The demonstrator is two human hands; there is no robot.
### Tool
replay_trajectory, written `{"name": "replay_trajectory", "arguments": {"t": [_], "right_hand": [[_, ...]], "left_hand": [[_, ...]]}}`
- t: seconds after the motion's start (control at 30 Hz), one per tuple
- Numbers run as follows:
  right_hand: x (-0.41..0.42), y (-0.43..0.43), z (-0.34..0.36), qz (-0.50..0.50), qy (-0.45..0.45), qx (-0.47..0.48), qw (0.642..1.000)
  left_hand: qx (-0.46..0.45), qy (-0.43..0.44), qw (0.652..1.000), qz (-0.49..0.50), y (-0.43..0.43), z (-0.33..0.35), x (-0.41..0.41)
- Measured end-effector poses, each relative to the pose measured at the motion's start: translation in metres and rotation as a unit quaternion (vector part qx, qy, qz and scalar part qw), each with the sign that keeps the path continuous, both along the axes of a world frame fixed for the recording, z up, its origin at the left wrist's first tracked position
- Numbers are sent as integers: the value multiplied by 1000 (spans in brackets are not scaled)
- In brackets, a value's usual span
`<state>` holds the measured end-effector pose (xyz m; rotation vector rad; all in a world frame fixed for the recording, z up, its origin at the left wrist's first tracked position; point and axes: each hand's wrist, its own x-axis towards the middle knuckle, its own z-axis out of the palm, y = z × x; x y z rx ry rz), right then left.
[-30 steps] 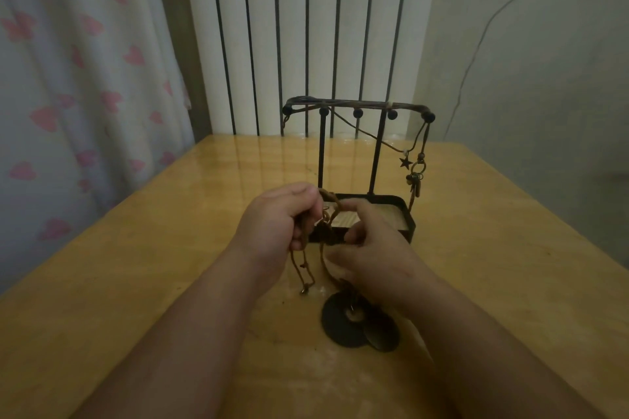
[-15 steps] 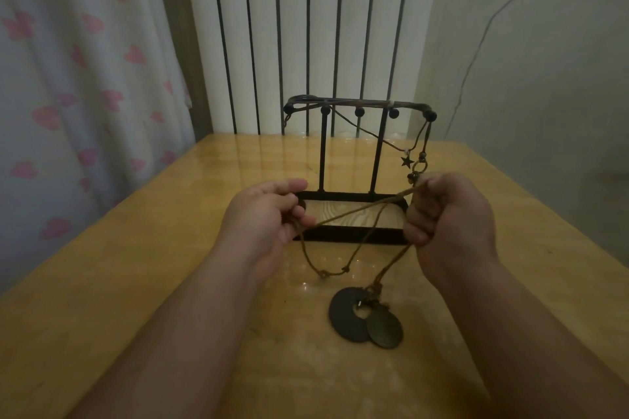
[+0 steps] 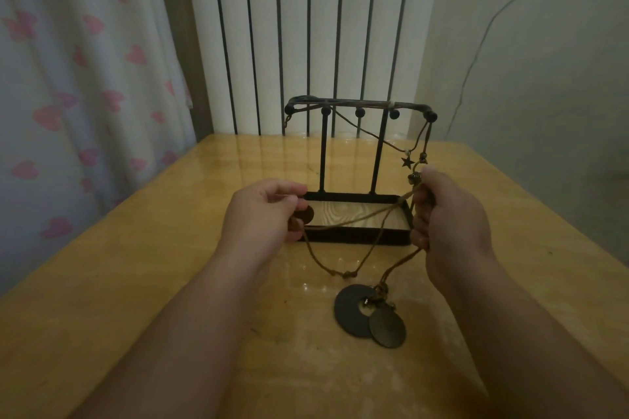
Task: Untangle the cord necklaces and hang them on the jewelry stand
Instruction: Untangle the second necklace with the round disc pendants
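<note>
Left hand (image 3: 265, 214) and right hand (image 3: 449, 224), fingers curled, pinch cord necklace (image 3: 345, 273) apart, apparently exposing tangles; 2 discs (image 3: 354, 311) rest on surface (image 3: 136, 282).

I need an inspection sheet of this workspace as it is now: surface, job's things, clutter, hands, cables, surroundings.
Surface: glossy wooden table.
Job's things: jewelry stand upright, star necklace hanging on it; cord necklace stretched between both hands, its dark disc pendants lying on the table.
Clutter: nothing seen.
Hands: left hand pinches the cord; right hand grips it.
Cables: thin dark line on the wall, wire or crack unclear.
Surroundings: white radiator, heart-print curtain.
</note>
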<state>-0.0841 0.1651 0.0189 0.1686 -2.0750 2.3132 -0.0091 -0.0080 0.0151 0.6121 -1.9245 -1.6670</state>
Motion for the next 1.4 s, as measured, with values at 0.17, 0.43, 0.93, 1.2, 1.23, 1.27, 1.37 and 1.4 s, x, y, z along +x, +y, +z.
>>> {"name": "replay_trajectory", "arguments": {"t": [0.17,0.43,0.93,1.2,1.23,1.27,1.37,1.4], "right_hand": [[1,-4,0,1,-27,30,999],[1,-6,-2,2,-33,45,998],[3,-5,-1,22,-49,10,998],[8,-6,-1,82,-40,29,995],[9,-7,-2,98,-36,37,994],[10,-8,-2,113,-33,45,992],[12,-11,-1,149,-24,59,987],[13,-11,-1,160,-20,63,985]], "left_hand": [[-183,-124,971,87,-7,-3,2],[-403,-116,884,-209,23,-5,6],[-352,-150,899,-213,27,-18,-2],[-343,-134,929,17,14,-11,-2],[-327,-96,940,9,15,-9,-2],[-301,-55,952,-13,16,-6,0],[-243,0,964,-110,23,-3,2],[-238,-3,962,-137,24,-4,2]]}}
